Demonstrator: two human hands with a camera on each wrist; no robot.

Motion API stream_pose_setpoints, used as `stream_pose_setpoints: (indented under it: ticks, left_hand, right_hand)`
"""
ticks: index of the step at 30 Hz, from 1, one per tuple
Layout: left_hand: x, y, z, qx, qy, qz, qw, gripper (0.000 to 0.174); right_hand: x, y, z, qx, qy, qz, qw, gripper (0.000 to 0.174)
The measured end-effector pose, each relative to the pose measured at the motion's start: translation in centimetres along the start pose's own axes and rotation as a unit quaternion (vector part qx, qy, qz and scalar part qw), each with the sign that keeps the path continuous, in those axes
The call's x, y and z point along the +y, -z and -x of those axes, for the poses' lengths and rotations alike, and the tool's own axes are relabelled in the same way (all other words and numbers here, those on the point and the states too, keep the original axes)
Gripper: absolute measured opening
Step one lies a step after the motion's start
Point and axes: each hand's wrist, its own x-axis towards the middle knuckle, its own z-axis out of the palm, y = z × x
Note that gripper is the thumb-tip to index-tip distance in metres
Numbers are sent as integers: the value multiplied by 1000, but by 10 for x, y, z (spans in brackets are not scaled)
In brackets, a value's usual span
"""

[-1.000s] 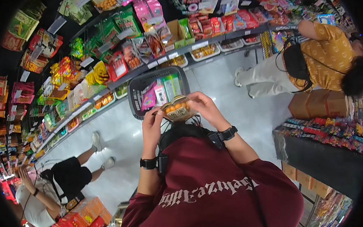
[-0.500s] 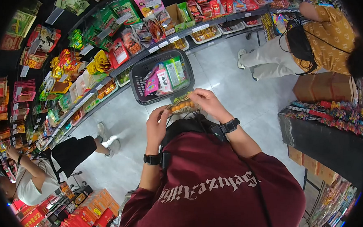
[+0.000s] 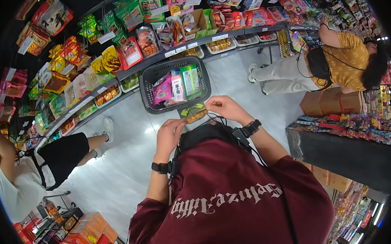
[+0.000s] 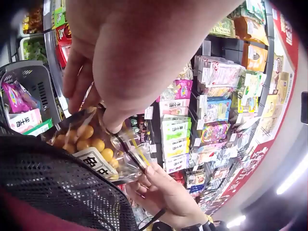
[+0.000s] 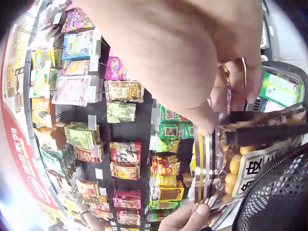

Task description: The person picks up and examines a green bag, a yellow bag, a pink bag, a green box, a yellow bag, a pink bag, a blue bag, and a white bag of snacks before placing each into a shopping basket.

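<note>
A clear-fronted snack bag (image 3: 196,117) with round golden-brown balls and a white label is held up in front of the body, close to the near edge of the black shopping basket (image 3: 147,94). My left hand (image 3: 168,135) pinches one end between thumb and fingers. My right hand (image 3: 228,109) pinches the other end, its thumb lying on the dark striped edge of the bag (image 5: 206,168) in the right wrist view. Packed snacks (image 3: 176,86) in pink, white and green lie inside the basket. Part of the bag is hidden behind black mesh in both wrist views.
Shelves (image 3: 156,58) of bagged snacks curve along the front. A person in a yellow shirt (image 3: 342,61) stands at the right, another in black shorts (image 3: 65,159) at the left. A dark display stand (image 3: 340,151) and cardboard boxes (image 3: 331,102) stand at right.
The bag has tilted from facing upward to a narrower, edge-on view while both hands keep hold of it. The person at left has moved toward the view's left edge.
</note>
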Motion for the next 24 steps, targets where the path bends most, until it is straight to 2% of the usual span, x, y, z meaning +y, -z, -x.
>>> stream_pose_setpoints:
  ticks: [8, 13, 15, 17, 19, 20, 21, 23, 24]
  left_hand:
    - [-27, 14, 4, 16, 46, 47, 998, 23]
    - [-36, 14, -16, 15, 91, 61, 994, 24]
    - [-37, 14, -30, 2, 91, 49, 995, 24]
    - [-38, 14, -48, -8, 91, 37, 995, 24]
    - [-38, 15, -73, -4, 80, 22, 997, 24]
    - [-36, 15, -86, -14, 113, 13, 993, 24]
    - [-34, 13, -99, -12, 112, 7, 994, 24]
    - [-29, 8, -124, -27, 132, -5, 991, 24]
    - [-20, 7, -139, -32, 125, -27, 991, 24]
  right_hand:
    - [-8, -27, -34, -22, -11, 26, 999, 14]
    - [2, -20, -66, -23, -7, 15, 1000, 11]
    - [4, -11, -78, -16, 5, 18, 1000, 11]
    - [0, 1, -92, -43, -50, -41, 997, 12]
    - [0, 13, -107, -42, -52, -51, 996, 13]
    - [0, 22, -116, -42, -60, -58, 996, 15]
    - [2, 32, -125, -42, -55, -61, 996, 15]
    - [11, 48, -142, -27, -103, -126, 986, 16]
    - [10, 56, -151, -22, -88, -146, 985, 20]
